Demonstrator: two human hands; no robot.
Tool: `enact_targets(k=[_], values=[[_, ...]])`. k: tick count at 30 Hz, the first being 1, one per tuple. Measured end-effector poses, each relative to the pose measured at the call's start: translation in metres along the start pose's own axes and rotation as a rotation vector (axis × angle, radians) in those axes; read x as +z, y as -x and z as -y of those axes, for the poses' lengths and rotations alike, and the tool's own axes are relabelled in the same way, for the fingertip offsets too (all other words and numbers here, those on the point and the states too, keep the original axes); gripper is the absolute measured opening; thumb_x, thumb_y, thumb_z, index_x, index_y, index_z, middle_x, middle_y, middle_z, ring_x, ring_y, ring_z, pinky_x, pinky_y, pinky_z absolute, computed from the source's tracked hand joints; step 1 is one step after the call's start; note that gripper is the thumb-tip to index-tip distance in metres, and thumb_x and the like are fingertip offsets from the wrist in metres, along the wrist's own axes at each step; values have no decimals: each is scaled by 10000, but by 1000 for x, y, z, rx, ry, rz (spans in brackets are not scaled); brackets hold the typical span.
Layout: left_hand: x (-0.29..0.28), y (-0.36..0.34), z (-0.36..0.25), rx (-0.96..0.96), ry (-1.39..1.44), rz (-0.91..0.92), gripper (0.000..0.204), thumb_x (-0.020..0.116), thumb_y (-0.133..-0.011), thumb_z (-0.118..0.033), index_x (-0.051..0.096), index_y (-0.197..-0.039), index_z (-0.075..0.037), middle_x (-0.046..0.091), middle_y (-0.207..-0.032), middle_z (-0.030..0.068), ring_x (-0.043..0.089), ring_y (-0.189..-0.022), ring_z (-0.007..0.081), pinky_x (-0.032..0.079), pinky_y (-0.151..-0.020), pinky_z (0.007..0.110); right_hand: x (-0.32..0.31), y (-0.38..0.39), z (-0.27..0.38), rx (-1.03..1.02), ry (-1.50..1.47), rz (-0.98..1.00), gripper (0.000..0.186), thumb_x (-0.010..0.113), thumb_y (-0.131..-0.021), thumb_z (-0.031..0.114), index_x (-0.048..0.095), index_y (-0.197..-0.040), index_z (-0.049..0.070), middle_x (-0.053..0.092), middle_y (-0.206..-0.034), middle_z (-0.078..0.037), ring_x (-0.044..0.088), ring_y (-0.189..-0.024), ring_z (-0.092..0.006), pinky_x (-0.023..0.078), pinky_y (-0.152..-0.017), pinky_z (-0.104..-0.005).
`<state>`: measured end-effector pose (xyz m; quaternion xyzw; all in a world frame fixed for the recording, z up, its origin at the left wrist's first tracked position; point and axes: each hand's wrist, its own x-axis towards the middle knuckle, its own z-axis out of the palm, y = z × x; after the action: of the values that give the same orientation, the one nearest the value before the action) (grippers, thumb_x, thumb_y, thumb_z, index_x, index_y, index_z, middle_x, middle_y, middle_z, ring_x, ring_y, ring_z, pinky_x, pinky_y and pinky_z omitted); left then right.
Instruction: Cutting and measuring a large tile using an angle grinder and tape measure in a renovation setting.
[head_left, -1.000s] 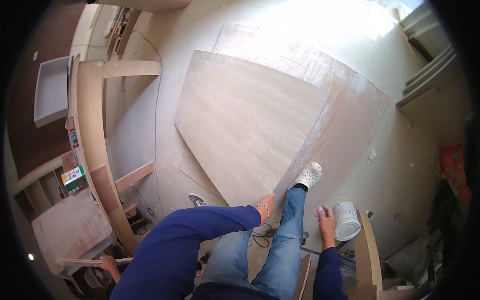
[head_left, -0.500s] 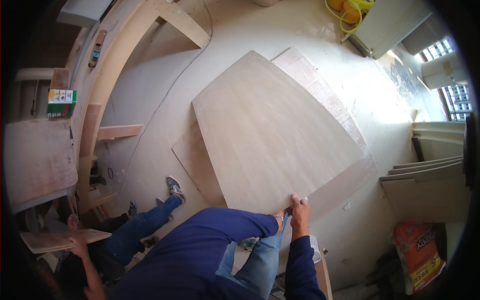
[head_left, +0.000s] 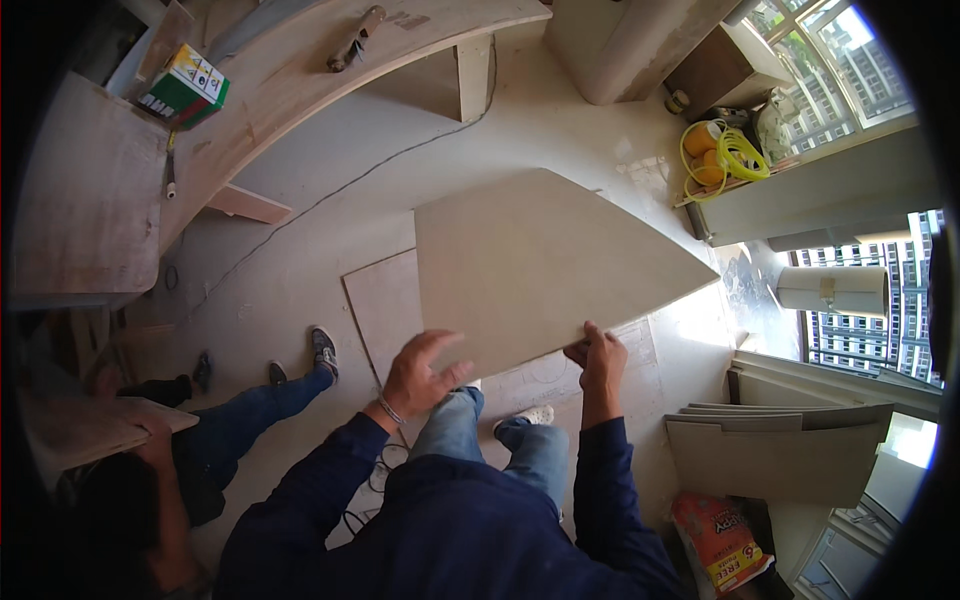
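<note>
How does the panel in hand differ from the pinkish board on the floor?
The panel is greyer; the board on the floor is pinker. The right hand grips the panel's edge; the board lies flat, partly hidden by the panel. Both have straight edges.

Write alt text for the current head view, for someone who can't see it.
The right hand grips the near edge of a large beige panel; the left hand is open by its near-left corner. At left, a co-worker in jeans holds a thin board; windows show at right.

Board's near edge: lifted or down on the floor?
Lifted: the right hand grips the board there, above a panel on the floor.
</note>
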<state>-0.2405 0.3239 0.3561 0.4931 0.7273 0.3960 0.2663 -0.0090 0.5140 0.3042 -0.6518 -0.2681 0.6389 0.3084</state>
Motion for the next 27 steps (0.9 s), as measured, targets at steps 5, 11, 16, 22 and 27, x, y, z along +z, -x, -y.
enact_targets(k=[5, 11, 16, 22, 27], values=[[-94, -21, 58, -120, 120, 22, 932, 751, -791, -579, 422, -1431, 13, 490, -1424, 231, 467, -1341, 336, 383, -1102, 398, 121, -5, 97, -156, 61, 62, 305, 673, -863, 136, 610, -920, -157, 676, -804, -204, 682, -580, -246, 608, -510, -322], [-106, -94, 70, -173, 189, -274, 980, 737, -789, -605, 388, -1453, 25, 463, -1450, 237, 426, -1379, 322, 340, -1136, 395, 229, -25, 172, -289, 125, 207, 375, 687, -892, 199, 628, -953, -166, 691, -849, -213, 705, -642, -239, 608, -531, -306], [-110, -161, 85, -204, 272, -491, 983, 700, -834, -590, 283, -1516, -19, 355, -1532, 214, 333, -1432, 351, 278, -1165, 486, 280, -42, 209, -323, 215, 287, 428, 718, -891, 288, 637, -908, -131, 681, -788, -168, 676, -574, -215, 544, -471, -290], [-119, -241, 109, -196, 399, -664, 596, 664, -921, -483, 462, -1302, -72, 510, -1377, 133, 501, -1219, 243, 386, -1063, 383, 312, -63, 248, -372, 406, 399, 494, 704, -904, 378, 636, -867, -110, 672, -748, -136, 664, -573, -193, 512, -494, -274], [-135, -281, 121, -128, 249, -790, 273, 585, -1010, -296, 517, -1139, -66, 612, -1185, 89, 539, -989, 150, 424, -929, 284, 266, -150, 280, -319, 276, 497, 607, 700, -895, 493, 642, -1061, -88, 692, -888, -150, 696, -737, -196, 554, -619, -283]])
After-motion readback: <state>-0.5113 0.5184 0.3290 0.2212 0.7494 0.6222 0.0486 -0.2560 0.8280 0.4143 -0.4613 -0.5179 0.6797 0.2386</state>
